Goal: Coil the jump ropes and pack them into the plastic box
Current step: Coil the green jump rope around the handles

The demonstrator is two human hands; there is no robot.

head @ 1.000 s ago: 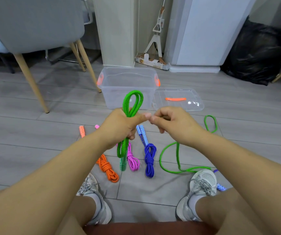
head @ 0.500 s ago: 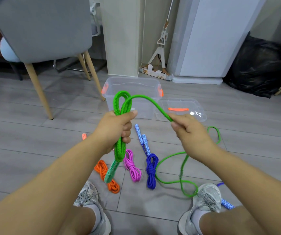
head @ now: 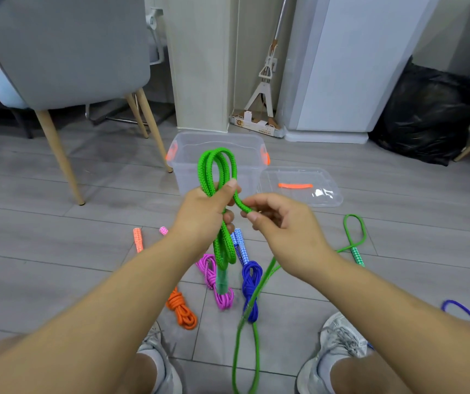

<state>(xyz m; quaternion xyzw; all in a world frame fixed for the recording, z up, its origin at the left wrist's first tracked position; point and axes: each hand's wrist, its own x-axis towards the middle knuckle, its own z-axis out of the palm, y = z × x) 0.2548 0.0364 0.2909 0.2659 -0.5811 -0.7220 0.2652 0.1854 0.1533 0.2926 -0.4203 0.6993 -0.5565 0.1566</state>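
My left hand [head: 205,211] grips a bundle of green jump rope [head: 217,172] loops, which stick up above the fist and hang below it with a green handle at the bottom. My right hand [head: 282,223] pinches the same rope just right of the left thumb; the loose rest trails down to the floor between my shoes. The clear plastic box [head: 188,172] with orange latches stands open on the floor behind my hands. Coiled orange rope [head: 182,311], pink rope [head: 213,277] and blue rope [head: 252,282] lie on the floor below my hands.
The box's clear lid [head: 299,189] lies to the right of it. A grey chair [head: 66,52] stands at the left, a black bag [head: 427,115] at the back right, a mop [head: 265,81] against the wall. A purple rope [head: 463,314] lies at the far right.
My right hand has come back in toward the left hand, laying another green loop onto the bundle. The slack on the floor has been drawn closer.
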